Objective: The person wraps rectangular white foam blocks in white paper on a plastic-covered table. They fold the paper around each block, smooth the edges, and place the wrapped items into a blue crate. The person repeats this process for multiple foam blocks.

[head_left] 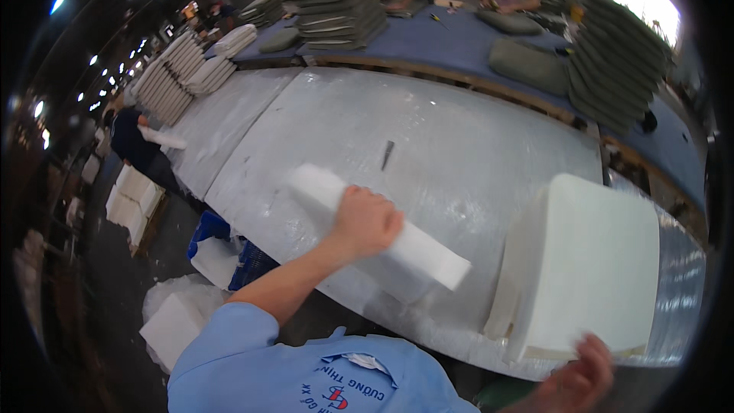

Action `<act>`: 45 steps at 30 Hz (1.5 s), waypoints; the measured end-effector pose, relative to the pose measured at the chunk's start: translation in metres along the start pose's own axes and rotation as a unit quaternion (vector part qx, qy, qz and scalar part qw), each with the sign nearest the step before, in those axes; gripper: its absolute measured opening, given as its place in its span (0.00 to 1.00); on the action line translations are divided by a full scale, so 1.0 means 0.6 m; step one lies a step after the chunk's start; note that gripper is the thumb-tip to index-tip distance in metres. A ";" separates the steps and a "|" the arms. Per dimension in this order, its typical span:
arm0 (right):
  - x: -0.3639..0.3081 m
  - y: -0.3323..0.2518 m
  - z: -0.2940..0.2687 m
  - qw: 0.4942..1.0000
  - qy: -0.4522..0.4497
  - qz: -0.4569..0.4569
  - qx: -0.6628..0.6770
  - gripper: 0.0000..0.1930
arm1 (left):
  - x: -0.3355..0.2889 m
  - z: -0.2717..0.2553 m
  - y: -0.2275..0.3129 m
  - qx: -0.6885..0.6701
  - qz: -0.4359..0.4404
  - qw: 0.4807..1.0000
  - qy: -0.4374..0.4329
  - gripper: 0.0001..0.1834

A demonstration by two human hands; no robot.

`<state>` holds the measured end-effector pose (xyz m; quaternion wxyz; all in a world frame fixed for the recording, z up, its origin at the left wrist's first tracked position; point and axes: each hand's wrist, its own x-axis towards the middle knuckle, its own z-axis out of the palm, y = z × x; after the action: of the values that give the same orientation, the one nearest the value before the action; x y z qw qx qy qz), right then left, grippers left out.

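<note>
My left hand (368, 222) is closed over the top edge of a white foam slab (436, 254), which stands on its edge on the plastic-covered table. At the right, a stack of white foam cushion pads (600, 260) with rounded corners rests on the same table. Close to the near edge of that stack is my right hand (582, 376), slightly smeared by motion, fingers apart and nothing seen in it. A small dark narrow tool (388, 155) lies on the table beyond the foam slab; its kind is unclear.
Beyond the plastic-covered table (459, 123), blue-topped tables (428, 38) carry stacked grey-green cushions (336, 4), with another tall stack (619, 61) at right. Two people work there. At left, another person (138, 145) stands near white pads (164, 80). A blue crate (256, 264) sits below the table edge.
</note>
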<state>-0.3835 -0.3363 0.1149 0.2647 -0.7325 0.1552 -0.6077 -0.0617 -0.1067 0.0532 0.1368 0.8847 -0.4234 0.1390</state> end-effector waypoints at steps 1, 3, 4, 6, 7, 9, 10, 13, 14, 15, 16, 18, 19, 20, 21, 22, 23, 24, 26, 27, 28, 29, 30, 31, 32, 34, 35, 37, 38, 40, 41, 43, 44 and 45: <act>-0.035 0.018 0.024 0.967 -0.227 0.035 0.108 0.29 | -0.006 -0.006 -0.002 -0.025 0.000 0.999 0.020 0.16; -0.040 -0.051 0.190 0.919 -0.395 0.014 0.018 0.41 | -0.017 -0.009 0.008 -0.018 0.006 0.999 0.029 0.16; -0.055 -0.068 0.248 0.894 -0.442 -0.045 -0.055 0.43 | -0.027 -0.015 0.006 -0.004 0.010 1.000 0.028 0.15; -0.102 -0.074 0.310 0.860 -0.496 -0.064 -0.103 0.44 | -0.052 -0.024 0.010 -0.030 -0.010 0.999 0.028 0.16; -0.115 -0.078 0.324 0.841 -0.520 -0.072 -0.129 0.45 | -0.059 -0.029 0.008 -0.043 -0.018 0.999 0.026 0.19; -0.131 -0.094 0.336 0.831 -0.541 -0.055 -0.120 0.45 | -0.081 -0.047 -0.018 -0.139 -0.058 0.989 0.008 0.24; -0.136 -0.100 0.341 0.825 -0.551 -0.046 -0.117 0.45 | -0.090 -0.056 -0.031 -0.187 -0.076 0.979 -0.001 0.27; -0.152 -0.121 0.341 0.830 -0.541 -0.070 -0.116 0.44 | -0.117 -0.122 -0.083 -0.065 -0.028 0.994 0.088 0.27; -0.157 -0.128 0.335 0.828 -0.543 -0.074 -0.120 0.44 | -0.132 -0.136 -0.111 -0.019 -0.063 0.994 0.082 0.27; -0.160 -0.135 0.330 0.830 -0.540 -0.078 -0.120 0.44 | -0.145 -0.151 -0.142 0.032 -0.093 0.992 0.079 0.26; -0.161 -0.139 0.325 0.831 -0.536 -0.080 -0.121 0.44 | -0.147 -0.158 -0.164 0.082 -0.123 0.986 0.074 0.26; -0.169 -0.149 0.324 0.832 -0.537 -0.083 -0.108 0.42 | -0.140 -0.152 -0.202 0.036 -0.189 0.969 -0.156 0.27; -0.172 -0.153 0.324 0.832 -0.538 -0.084 -0.101 0.41 | -0.139 -0.150 -0.217 0.010 -0.221 0.938 -0.268 0.27; -0.176 -0.149 0.326 0.835 -0.533 -0.076 -0.109 0.40 | -0.122 -0.152 -0.224 -0.026 -0.209 0.936 -0.282 0.28; -0.179 -0.141 0.328 0.837 -0.529 -0.072 -0.119 0.40 | -0.107 -0.155 -0.230 -0.065 -0.197 0.933 -0.293 0.29; -0.178 -0.132 0.327 0.839 -0.524 -0.068 -0.129 0.39 | -0.098 -0.157 -0.230 -0.103 -0.185 0.929 -0.304 0.30; -0.176 -0.124 0.323 0.846 -0.513 -0.066 -0.131 0.38 | -0.105 -0.144 -0.245 -0.225 -0.188 0.939 -0.179 0.32; -0.175 -0.116 0.319 0.854 -0.500 -0.069 -0.126 0.38 | -0.125 -0.130 -0.277 -0.334 -0.188 0.923 -0.044 0.33; -0.173 -0.094 0.304 0.864 -0.485 -0.058 -0.120 0.37 | -0.155 -0.112 -0.320 -0.447 -0.211 0.862 0.113 0.35; -0.172 -0.080 0.288 0.867 -0.481 -0.046 -0.123 0.38 | -0.169 -0.102 -0.328 -0.462 -0.241 0.842 0.136 0.35; -0.172 -0.069 0.274 0.870 -0.476 -0.038 -0.123 0.38 | -0.183 -0.084 -0.331 -0.475 -0.273 0.821 0.162 0.36; -0.173 -0.063 0.268 0.876 -0.469 -0.041 -0.106 0.38 | -0.215 -0.049 -0.339 -0.507 -0.268 0.806 0.145 0.36; -0.177 -0.052 0.253 0.880 -0.461 -0.035 -0.112 0.37 | -0.218 -0.016 -0.315 -0.553 -0.290 0.770 0.133 0.36; -0.181 -0.043 0.239 0.884 -0.453 -0.029 -0.115 0.37 | -0.212 0.015 -0.285 -0.593 -0.312 0.732 0.121 0.36; -0.186 -0.033 0.227 0.888 -0.445 -0.026 -0.114 0.36 | -0.202 0.035 -0.263 -0.629 -0.334 0.694 0.110 0.37; -0.198 -0.021 0.215 0.897 -0.431 -0.028 -0.098 0.36 | -0.191 0.055 -0.253 -0.655 -0.321 0.660 0.180 0.36; -0.201 -0.018 0.208 0.901 -0.424 -0.022 -0.095 0.35 | -0.176 0.055 -0.248 -0.671 -0.310 0.640 0.210 0.36; -0.205 -0.014 0.199 0.908 -0.409 -0.014 -0.084 0.33 | -0.166 0.047 -0.237 -0.654 -0.310 0.649 0.235 0.36; -0.205 -0.008 0.188 0.917 -0.390 -0.009 -0.083 0.32 | -0.150 0.037 -0.222 -0.650 -0.296 0.660 0.232 0.36; -0.218 -0.006 0.168 0.930 -0.360 0.011 -0.071 0.31 | -0.128 -0.010 -0.197 -0.634 -0.267 0.690 0.224 0.36; -0.229 -0.008 0.165 0.935 -0.349 0.018 -0.059 0.31 | -0.124 -0.041 -0.191 -0.620 -0.250 0.711 0.219 0.36; -0.261 -0.004 0.179 0.945 -0.324 0.027 -0.035 0.32 | -0.112 -0.077 -0.183 -0.545 -0.172 0.784 0.244 0.35; -0.286 -0.003 0.193 0.946 -0.320 0.059 -0.009 0.31 | -0.113 -0.093 -0.186 -0.500 -0.131 0.817 0.257 0.34; -0.315 -0.002 0.208 0.943 -0.320 0.090 0.020 0.31 | -0.121 -0.095 -0.196 -0.450 -0.100 0.849 0.259 0.37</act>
<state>-0.3028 -0.2064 -0.0522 0.3681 -0.8661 0.1154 -0.3180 -0.0200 0.0366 0.0653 0.6378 0.6956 -0.2985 0.1424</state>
